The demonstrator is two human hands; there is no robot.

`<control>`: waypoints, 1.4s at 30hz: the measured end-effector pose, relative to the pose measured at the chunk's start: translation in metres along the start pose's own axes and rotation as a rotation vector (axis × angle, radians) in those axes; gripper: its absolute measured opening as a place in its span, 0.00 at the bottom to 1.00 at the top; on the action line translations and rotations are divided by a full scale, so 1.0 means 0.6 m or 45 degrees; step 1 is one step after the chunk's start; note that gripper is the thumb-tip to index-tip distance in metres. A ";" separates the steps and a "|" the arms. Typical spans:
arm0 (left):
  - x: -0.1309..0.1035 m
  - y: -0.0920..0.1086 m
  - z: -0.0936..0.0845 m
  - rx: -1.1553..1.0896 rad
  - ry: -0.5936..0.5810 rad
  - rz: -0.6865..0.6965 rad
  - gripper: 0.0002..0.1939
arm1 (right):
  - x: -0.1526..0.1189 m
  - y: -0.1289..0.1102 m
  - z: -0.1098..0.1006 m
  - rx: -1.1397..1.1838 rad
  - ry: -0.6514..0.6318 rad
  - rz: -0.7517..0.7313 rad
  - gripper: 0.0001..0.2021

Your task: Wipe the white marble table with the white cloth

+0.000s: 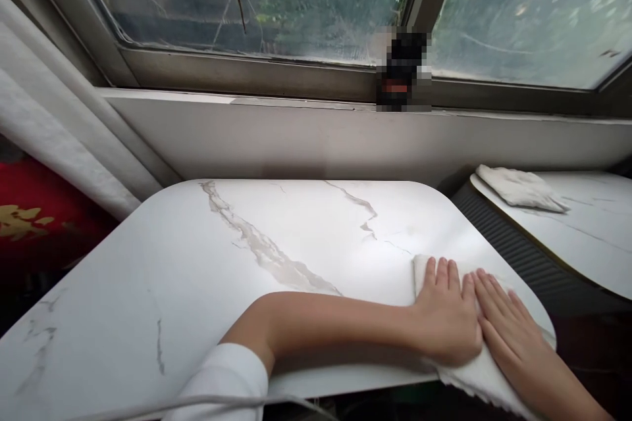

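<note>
A white cloth lies on the right end of a white, marble-patterned tabletop, its lower edge hanging past the front. My left hand presses flat on the cloth, fingers stretched out and pointing away from me. Beside it, touching or nearly so, my right hand also rests flat on the cloth with its fingers extended. Neither hand grips the fabric. My left forearm reaches across the front of the tabletop, and part of the cloth is hidden under both hands.
A second marble-patterned surface stands at the right, with a folded white cloth on it. Behind the table are a window ledge and windows. A pale curtain hangs left. A cable crosses the near edge.
</note>
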State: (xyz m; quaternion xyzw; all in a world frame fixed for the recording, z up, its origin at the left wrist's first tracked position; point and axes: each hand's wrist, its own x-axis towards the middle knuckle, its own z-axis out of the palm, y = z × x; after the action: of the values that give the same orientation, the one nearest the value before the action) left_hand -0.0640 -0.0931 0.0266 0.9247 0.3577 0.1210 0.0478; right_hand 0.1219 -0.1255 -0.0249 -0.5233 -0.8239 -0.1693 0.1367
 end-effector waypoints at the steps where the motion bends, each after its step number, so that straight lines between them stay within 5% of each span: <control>1: 0.018 -0.010 0.002 -0.042 -0.012 -0.047 0.31 | 0.020 0.017 0.011 0.002 -0.005 0.010 0.29; 6: 0.127 -0.083 0.020 -0.117 0.067 -0.278 0.29 | 0.165 0.097 0.069 0.058 -0.135 0.144 0.27; 11: 0.212 -0.181 0.033 -0.046 0.116 -0.380 0.28 | 0.303 0.124 0.110 0.080 -0.181 0.176 0.27; 17: 0.236 -0.240 0.033 -0.004 0.153 -0.410 0.27 | 0.363 0.108 0.127 0.103 -0.189 0.230 0.27; 24: 0.157 -0.188 0.028 0.028 0.150 -0.334 0.27 | 0.278 0.057 0.088 0.114 -0.173 0.162 0.27; 29: 0.015 -0.119 0.000 -0.026 0.091 -0.086 0.28 | 0.146 -0.066 0.024 0.078 -0.059 0.201 0.30; 34: -0.124 -0.069 -0.034 -0.061 0.057 -0.052 0.29 | 0.056 -0.185 -0.033 0.138 0.058 0.142 0.35; 38: -0.150 -0.076 -0.039 -0.090 0.030 -0.126 0.28 | 0.069 -0.201 -0.033 0.151 0.024 0.078 0.34; 42: -0.084 -0.142 -0.027 -0.103 0.055 -0.331 0.28 | 0.170 -0.157 0.012 0.217 -0.080 0.076 0.30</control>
State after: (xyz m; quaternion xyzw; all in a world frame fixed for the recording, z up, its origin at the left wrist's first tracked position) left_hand -0.1596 -0.0637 0.0177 0.8652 0.4701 0.1481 0.0926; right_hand -0.0064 -0.0763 -0.0030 -0.5392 -0.8232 -0.0778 0.1598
